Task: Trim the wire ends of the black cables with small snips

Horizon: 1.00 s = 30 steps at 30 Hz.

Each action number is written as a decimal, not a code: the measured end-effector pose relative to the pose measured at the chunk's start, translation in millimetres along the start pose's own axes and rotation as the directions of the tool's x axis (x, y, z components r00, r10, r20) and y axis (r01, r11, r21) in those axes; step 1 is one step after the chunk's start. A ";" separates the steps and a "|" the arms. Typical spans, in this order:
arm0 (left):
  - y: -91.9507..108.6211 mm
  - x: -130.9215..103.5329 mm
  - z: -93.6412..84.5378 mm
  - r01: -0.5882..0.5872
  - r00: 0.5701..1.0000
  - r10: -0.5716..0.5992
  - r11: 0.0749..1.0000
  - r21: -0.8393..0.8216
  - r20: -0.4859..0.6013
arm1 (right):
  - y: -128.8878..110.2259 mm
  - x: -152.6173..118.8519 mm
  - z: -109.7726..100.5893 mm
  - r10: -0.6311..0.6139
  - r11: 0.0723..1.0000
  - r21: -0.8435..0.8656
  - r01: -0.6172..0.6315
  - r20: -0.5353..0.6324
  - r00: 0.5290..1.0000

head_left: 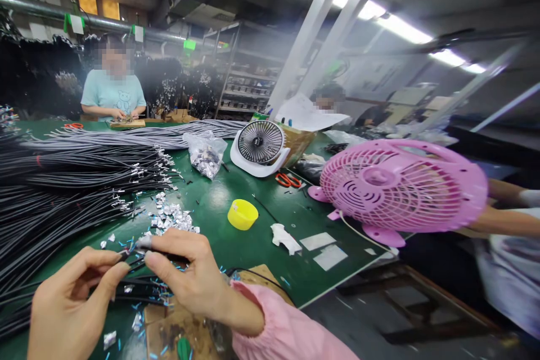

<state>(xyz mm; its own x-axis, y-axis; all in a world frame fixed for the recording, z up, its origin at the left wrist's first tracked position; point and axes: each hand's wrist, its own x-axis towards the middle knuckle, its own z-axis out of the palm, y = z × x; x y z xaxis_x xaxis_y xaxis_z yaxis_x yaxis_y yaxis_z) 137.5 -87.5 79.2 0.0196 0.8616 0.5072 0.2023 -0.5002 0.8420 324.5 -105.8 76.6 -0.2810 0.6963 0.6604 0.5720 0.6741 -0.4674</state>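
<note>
In the head view my left hand (76, 298) pinches a black cable (123, 254) near its end, thumb against forefinger. Thin coloured wires (130, 246) stick out of that end. My right hand (189, 275) comes from a pink sleeve, with a grey cover on its forefinger. Its thumb and forefinger close in at the wire tips, whose exact contact is partly hidden. Below both hands lie more black cables (147, 282) with stripped ends, and a stained wooden block (177, 329) strewn with blue bits. Crumpled foil pieces (171, 215) lie just beyond my fingers.
Thick black cable bundles (84, 171) cover the left, grey cables (139, 136) behind. A yellow ring-shaped object (242, 214), orange-handled scissors (288, 180), a bag of foil (206, 154) and a white fan (261, 146) stand mid-table. A pink fan (400, 185) is at right. A co-worker (113, 93) sits opposite.
</note>
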 end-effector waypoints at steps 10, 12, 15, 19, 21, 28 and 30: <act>11.7 12.0 -2.9 0.214 0.951 -0.207 0.977 -0.003 0.231 | 0.8 -1.8 0.9 0.097 0.989 0.118 -0.092 -0.037 0.995; 11.2 13.7 -2.5 0.255 0.930 -0.244 0.967 -0.005 0.275 | 0.9 -2.9 1.6 0.172 0.967 0.199 -0.156 -0.062 0.983; 7.0 11.0 -1.2 0.167 0.963 -0.161 0.986 -0.009 0.215 | 1.8 -5.0 2.2 0.310 0.908 0.323 -0.266 -0.092 0.946; 1.1 1.5 0.9 -0.095 0.993 0.089 0.993 0.075 0.081 | 2.9 -3.0 3.3 0.292 0.882 0.402 -0.247 -0.055 0.955; -0.4 -2.2 0.7 -0.171 0.983 0.161 0.978 0.118 0.092 | 3.4 0.2 3.7 0.204 0.908 0.384 -0.168 -0.053 0.978; -7.1 -6.0 0.2 -0.169 0.973 0.141 0.975 0.148 0.183 | 6.1 1.0 2.6 -0.088 0.994 0.063 0.091 -0.056 0.995; -7.4 -4.6 1.7 -0.143 0.977 0.116 0.978 0.149 0.181 | 5.8 -1.6 2.8 -0.125 0.989 -0.092 0.120 -0.050 0.991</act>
<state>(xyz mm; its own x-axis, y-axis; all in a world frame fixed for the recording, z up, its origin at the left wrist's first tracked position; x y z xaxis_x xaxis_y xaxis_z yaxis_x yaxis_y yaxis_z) 137.6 -87.6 70.3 0.2193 0.7993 0.5595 0.3413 -0.6001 0.7235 326.1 -102.3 71.2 -0.3114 0.5937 0.7420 0.6028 0.7270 -0.3287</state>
